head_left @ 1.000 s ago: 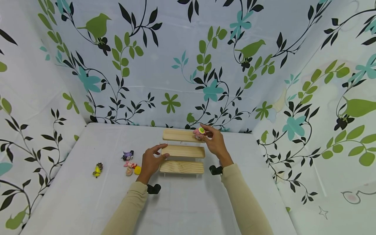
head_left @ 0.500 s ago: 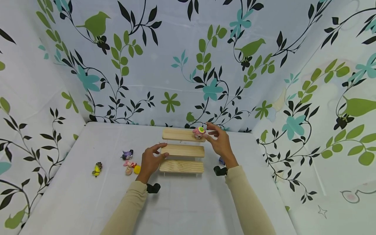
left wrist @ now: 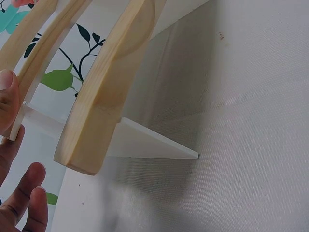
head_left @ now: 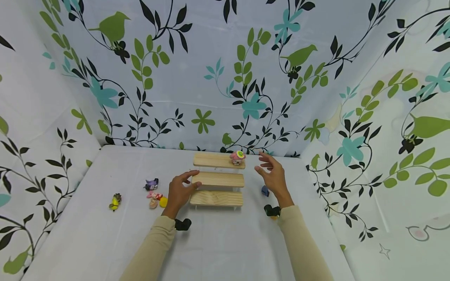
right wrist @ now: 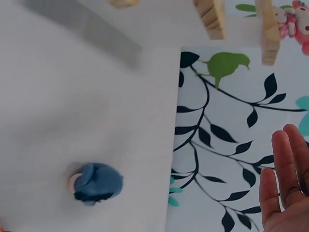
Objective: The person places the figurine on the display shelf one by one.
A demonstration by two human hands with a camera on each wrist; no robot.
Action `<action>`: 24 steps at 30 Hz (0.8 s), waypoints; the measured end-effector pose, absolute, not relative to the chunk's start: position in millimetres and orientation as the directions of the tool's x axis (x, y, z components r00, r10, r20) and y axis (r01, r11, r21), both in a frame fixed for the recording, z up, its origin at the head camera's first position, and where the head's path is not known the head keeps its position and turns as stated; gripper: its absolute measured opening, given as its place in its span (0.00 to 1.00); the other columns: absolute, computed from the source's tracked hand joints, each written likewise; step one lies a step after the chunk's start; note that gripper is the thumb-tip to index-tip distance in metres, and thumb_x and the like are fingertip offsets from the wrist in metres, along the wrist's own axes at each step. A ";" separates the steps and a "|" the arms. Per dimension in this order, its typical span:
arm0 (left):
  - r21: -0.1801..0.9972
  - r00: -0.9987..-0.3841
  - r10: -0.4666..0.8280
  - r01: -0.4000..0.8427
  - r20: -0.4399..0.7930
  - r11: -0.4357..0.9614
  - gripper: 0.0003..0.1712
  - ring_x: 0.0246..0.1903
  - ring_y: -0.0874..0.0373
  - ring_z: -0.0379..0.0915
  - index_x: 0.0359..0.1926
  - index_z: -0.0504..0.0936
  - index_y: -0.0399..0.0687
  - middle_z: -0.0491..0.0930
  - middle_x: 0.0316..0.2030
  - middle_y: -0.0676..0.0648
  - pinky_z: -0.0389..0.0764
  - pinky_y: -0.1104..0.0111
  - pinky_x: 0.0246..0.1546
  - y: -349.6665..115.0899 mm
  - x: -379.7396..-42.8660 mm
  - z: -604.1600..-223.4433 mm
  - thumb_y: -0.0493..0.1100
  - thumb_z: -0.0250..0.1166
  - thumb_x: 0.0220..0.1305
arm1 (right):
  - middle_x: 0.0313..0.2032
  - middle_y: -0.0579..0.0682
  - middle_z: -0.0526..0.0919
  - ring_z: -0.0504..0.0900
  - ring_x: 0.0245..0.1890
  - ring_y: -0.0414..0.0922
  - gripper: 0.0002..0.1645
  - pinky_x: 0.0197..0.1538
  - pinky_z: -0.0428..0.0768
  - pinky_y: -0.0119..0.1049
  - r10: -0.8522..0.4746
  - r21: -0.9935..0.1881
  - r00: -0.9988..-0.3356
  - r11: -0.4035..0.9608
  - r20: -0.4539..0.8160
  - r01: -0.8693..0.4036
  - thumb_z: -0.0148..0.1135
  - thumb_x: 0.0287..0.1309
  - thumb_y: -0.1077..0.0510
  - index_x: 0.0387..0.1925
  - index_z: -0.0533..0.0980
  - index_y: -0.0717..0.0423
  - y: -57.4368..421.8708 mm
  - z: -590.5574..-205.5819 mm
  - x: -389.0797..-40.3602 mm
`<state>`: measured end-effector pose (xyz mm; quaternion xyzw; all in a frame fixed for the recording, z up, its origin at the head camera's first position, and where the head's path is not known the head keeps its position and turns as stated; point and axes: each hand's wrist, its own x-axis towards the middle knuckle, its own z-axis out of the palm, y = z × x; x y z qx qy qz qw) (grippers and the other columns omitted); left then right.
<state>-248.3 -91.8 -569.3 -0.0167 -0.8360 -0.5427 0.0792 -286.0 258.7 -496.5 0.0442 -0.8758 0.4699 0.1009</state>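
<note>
A three-tier wooden display stand (head_left: 218, 179) on white supports stands on the white table. My left hand (head_left: 180, 194) pinches the left end of its middle board (left wrist: 36, 63) between thumb and forefinger, the other fingers hanging free. On the right end of the top board sits a pink figurine (head_left: 237, 157) with a yellow-and-green patch, also visible as a pink figurine (right wrist: 301, 21) in the right wrist view. My right hand (head_left: 273, 176) is to the right of it, apart from it, with fingers spread and nothing held. A blue figurine (right wrist: 99, 182) lies on the table by my right wrist.
Left of the stand lie a purple figurine (head_left: 151, 184), a pink one (head_left: 153, 194) and a yellow piece (head_left: 163, 201) close together. Farther left is a yellow-and-black figurine (head_left: 115, 202). A leaf-patterned curtain (head_left: 197, 78) hangs behind the table (head_left: 225, 246).
My right hand has let go of the pink figurine and drawn back to the right, uncovering the blue figurine. The pink figurine stays on the top board. My left hand keeps its place.
</note>
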 end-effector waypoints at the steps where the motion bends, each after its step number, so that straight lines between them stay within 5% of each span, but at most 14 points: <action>1: 0.903 -0.987 -0.059 0.113 0.150 0.415 0.27 0.51 0.43 0.78 0.65 0.86 0.58 0.85 0.64 0.47 0.73 0.56 0.50 -91.9 -248.3 -569.2 0.49 0.77 0.66 | 0.65 0.53 0.83 0.82 0.61 0.56 0.35 0.69 0.73 0.57 0.025 -0.815 -0.977 0.556 0.211 -0.162 0.73 0.68 0.56 0.74 0.74 0.39 261.1 -498.8 -285.3; 24: 0.903 -0.987 -0.059 0.110 0.147 0.416 0.26 0.51 0.45 0.79 0.65 0.86 0.63 0.85 0.64 0.49 0.74 0.58 0.49 -92.3 -251.1 -574.9 0.50 0.77 0.66 | 0.57 0.54 0.88 0.82 0.60 0.55 0.19 0.68 0.73 0.59 0.079 -0.794 -0.988 0.605 0.135 -0.060 0.75 0.65 0.59 0.57 0.85 0.51 299.8 -551.7 -263.5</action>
